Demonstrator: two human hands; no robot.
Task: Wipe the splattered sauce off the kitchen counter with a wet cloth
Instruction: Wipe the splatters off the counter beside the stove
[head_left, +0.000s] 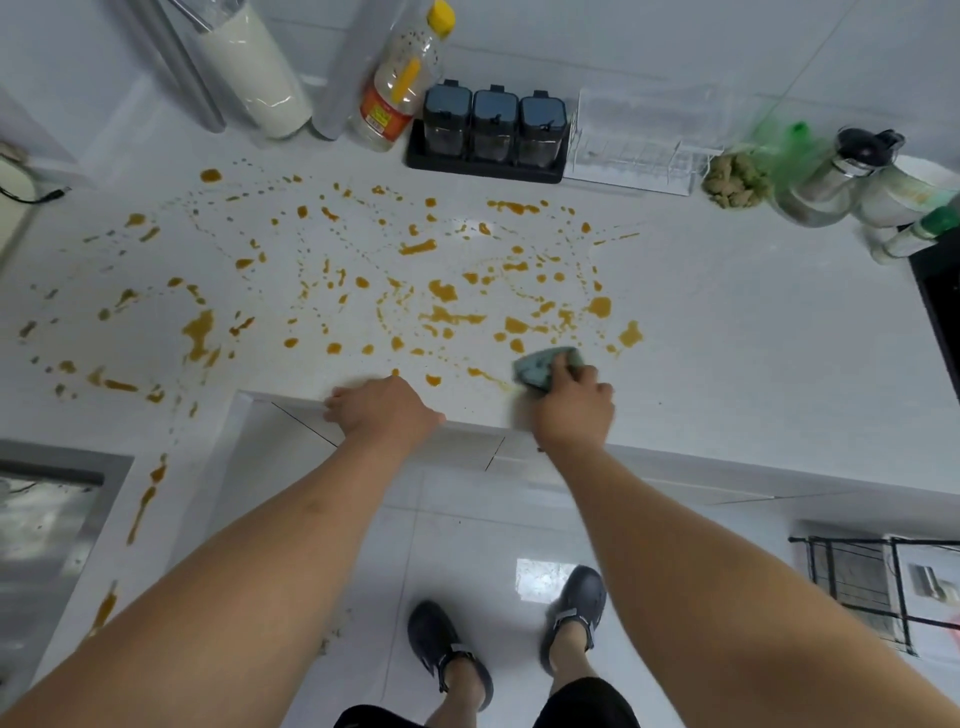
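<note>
Orange-brown sauce (444, 291) is splattered in drops and streaks over much of the white counter (727, 332), with a trail running down its left arm beside the sink. My right hand (574, 405) grips a grey-green cloth (543, 366) and presses it on the counter near the front edge, at the right end of the splatter. My left hand (382, 408) rests on the counter's front edge with its fingers curled over the lip, holding nothing else.
Along the back wall stand a white jug (254, 78), a yellow-capped bottle (402, 83), a black tray with three spice jars (491, 127) and a clear rack (641, 140). A brown scrub pad (735, 182), kettle (841, 171) and stove edge (940, 291) are at right. The sink (47, 519) is at left.
</note>
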